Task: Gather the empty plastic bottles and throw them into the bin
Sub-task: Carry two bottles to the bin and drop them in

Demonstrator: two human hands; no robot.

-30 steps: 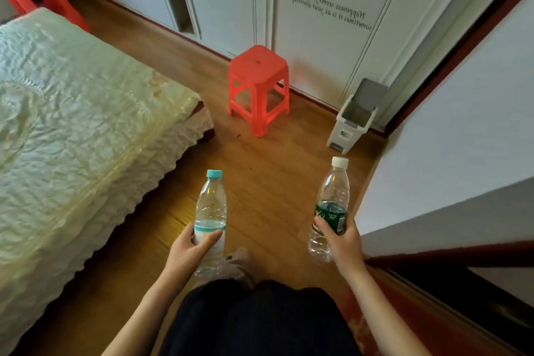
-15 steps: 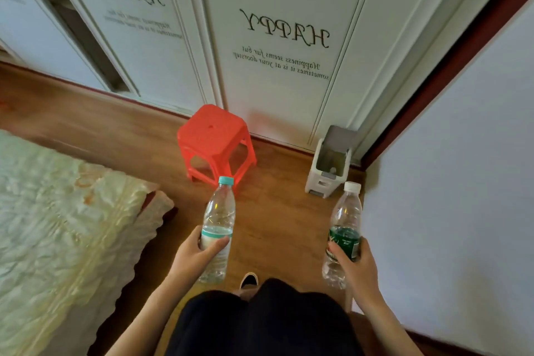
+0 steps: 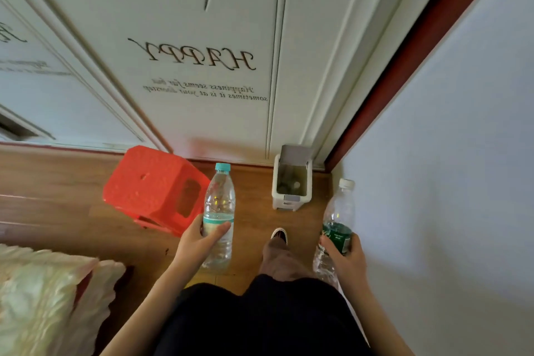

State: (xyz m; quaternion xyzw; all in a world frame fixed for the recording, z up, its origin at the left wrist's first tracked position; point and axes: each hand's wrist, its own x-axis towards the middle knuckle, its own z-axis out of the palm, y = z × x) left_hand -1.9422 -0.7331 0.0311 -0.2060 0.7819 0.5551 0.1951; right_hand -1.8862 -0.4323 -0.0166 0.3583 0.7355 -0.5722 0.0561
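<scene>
My left hand (image 3: 199, 243) grips a clear bottle with a teal cap and teal label (image 3: 218, 199), held upright. A second clear bottle with a white cap and green label (image 3: 338, 217) leans slightly right in my right hand (image 3: 348, 257). Ahead on the floor stands a small white bin (image 3: 291, 202) with its grey lid flipped up; a few bottles lie inside it. The bin sits between the two bottles in view, against the wardrobe's base near the corner.
A red plastic stool (image 3: 150, 191) stands left of the bin, just behind my left hand. White wardrobe doors (image 3: 202, 66) face me and a pale wall (image 3: 448, 182) closes the right side. The bed corner (image 3: 43, 298) lies at lower left. My shoe (image 3: 279, 235) is on the wooden floor.
I have walked toward the bin: it and the stool appear larger and closer, and the bed has slid to the lower left. Both hands still hold their bottles.
</scene>
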